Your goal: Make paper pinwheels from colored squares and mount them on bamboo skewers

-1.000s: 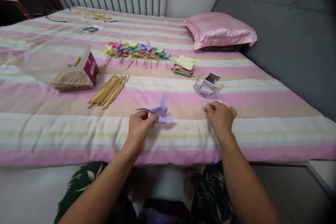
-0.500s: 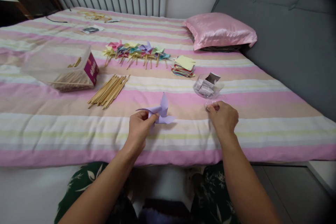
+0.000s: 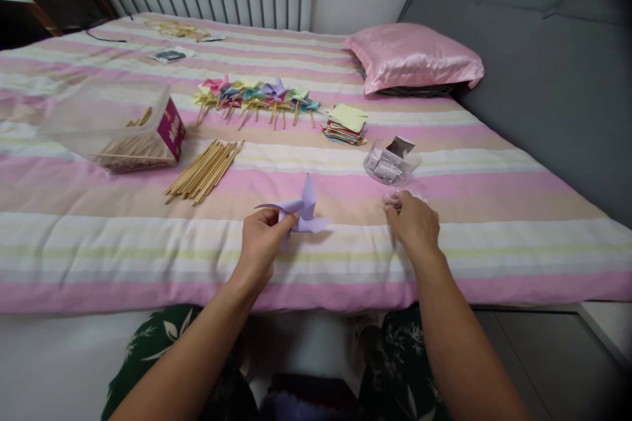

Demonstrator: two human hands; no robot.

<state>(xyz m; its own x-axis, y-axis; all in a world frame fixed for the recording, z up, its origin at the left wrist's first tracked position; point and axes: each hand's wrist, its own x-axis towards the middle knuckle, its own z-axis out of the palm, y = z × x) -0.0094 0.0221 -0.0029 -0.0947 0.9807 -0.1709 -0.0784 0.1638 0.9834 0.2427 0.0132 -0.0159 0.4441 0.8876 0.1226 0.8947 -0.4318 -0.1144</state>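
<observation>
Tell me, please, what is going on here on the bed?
A person seated at the striped bed pinches a folded lilac paper pinwheel in the left hand. The right hand has its fingertips at a small clear item beside a clear dish of small packets; whether it grips it is unclear. Further back lie loose wooden sticks, a clear box of sticks, finished pinwheels and a paper stack.

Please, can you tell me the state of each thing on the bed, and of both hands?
left hand, closed on the pinwheel.
purple pinwheel, folded, held by one blade.
right hand, fingertips at the small clear dish; grip unclear.
sticks, loose bundle, lying flat.
box, clear, more sticks inside.
finished pinwheels, laid in a row.
paper squares, stacked.
bowl, open, small packets inside.
</observation>
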